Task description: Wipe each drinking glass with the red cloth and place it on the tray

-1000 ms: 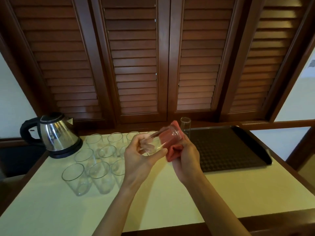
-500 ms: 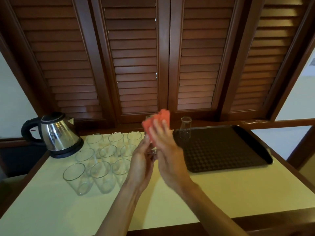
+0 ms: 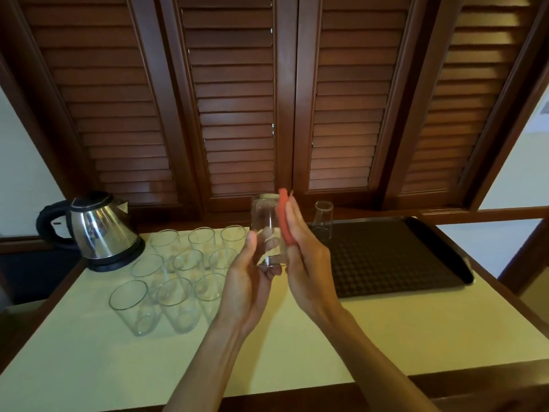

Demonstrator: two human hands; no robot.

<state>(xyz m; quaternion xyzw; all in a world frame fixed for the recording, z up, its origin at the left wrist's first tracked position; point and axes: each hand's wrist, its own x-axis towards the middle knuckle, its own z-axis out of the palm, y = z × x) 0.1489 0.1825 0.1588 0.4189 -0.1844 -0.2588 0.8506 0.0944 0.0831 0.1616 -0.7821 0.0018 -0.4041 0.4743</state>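
Note:
My left hand (image 3: 248,281) grips a clear drinking glass (image 3: 266,227) above the table, thumb on its near side and fingers curled round its lower end. My right hand (image 3: 306,257) holds the red cloth (image 3: 283,218) flat against the glass's right side. Its fingers are nearly straight and its thumb is hidden. The dark tray (image 3: 401,260) lies on the right half of the table. One glass (image 3: 323,223) stands upside down at the tray's back left corner. Several more glasses (image 3: 178,281) stand in rows on the left.
A steel electric kettle (image 3: 99,230) on a black base stands at the table's back left. Wooden louvred shutters (image 3: 237,99) rise behind the cream tabletop (image 3: 386,337), which has a dark wooden rim.
The glass has been turned from lying sideways to standing upright in my left hand. The cloth has moved from over its end to its right side.

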